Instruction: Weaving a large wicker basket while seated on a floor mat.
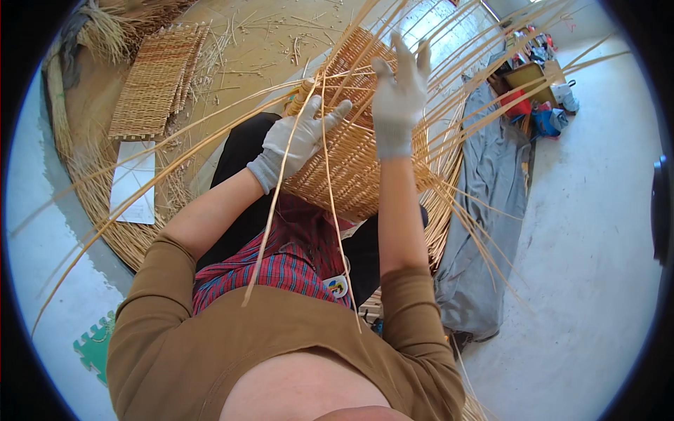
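Note:
A half-woven wicker basket (pixel 344 172) rests tilted on my lap, with long loose willow rods fanning out from its edges. My left hand (pixel 298 140), in a pale glove, grips the basket's left edge, where several rods cross. Two thin rods (pixel 282 168) hang from there toward my chest. My right hand (pixel 402 98), gloved too, is raised above the basket's right side with its fingers apart. No rod shows firmly held in it, though several pass close by.
Flat woven wicker panels (pixel 158 81) are stacked at the far left, beside a white sheet (pixel 133 182). Bundled rods (pixel 119 238) lie around me. On the right are a grey cloth (pixel 484 210) and a pile of bags and boxes (pixel 533 91). Offcuts litter the floor ahead.

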A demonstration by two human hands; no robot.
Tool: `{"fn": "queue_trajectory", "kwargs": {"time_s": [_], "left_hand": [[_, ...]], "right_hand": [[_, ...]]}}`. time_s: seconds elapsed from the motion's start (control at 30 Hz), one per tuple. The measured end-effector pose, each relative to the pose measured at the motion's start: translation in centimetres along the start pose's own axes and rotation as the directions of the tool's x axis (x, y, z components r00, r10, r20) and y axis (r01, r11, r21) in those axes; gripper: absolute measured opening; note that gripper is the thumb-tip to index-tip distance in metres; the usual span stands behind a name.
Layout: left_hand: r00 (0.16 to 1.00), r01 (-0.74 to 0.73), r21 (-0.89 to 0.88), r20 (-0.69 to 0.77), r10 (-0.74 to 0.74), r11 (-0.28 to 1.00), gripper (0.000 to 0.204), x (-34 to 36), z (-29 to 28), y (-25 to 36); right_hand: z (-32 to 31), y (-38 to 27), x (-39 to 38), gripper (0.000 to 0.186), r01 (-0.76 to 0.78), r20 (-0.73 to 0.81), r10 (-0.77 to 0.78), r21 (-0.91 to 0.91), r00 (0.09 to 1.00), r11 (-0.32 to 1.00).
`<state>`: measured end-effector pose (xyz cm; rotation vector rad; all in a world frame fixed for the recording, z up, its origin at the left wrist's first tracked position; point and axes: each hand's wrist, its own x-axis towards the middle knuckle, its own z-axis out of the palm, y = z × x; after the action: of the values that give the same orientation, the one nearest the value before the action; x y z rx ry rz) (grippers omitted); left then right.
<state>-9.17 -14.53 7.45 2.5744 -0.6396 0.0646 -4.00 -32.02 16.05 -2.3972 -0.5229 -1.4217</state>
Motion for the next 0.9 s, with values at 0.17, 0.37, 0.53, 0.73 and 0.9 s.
{"fn": "queue_trajectory", "kwargs": {"time_s": [0.17,0.37,0.53,0.73,0.9], "left_hand": [[0.960,-0.130,0.000,-0.250,0.126,0.991,0.068,-0.3,1.0,-1.6],[0.934,-0.234,-0.067,-0.293,0.205,0.970,0.072,1.3,2.3,4.9],[0.983,-0.144,0.095,-0.097,0.154,0.985,0.073,2.2,2.6,7.0],[0.835,-0.338,0.283,-0.348,0.425,0.897,0.057,3.7,5.3,9.3],[0.941,-0.284,0.166,-0.139,0.308,0.944,0.065,3.6,8.4,14.8]], "right_hand": [[-4.3,-1.3,-4.4,0.065,-0.467,0.132,0.596,0.759,0.792,0.453],[-6.5,2.8,-10.0,0.045,-0.514,0.005,0.530,0.251,0.848,0.820],[-6.1,3.1,-2.5,0.053,-0.500,0.055,0.592,0.600,0.804,0.624],[-13.1,5.5,-17.2,0.045,-0.777,0.074,0.924,0.570,0.374,0.269],[-16.1,8.2,-9.9,0.017,-0.540,0.055,0.650,-0.506,0.758,0.673]]}}
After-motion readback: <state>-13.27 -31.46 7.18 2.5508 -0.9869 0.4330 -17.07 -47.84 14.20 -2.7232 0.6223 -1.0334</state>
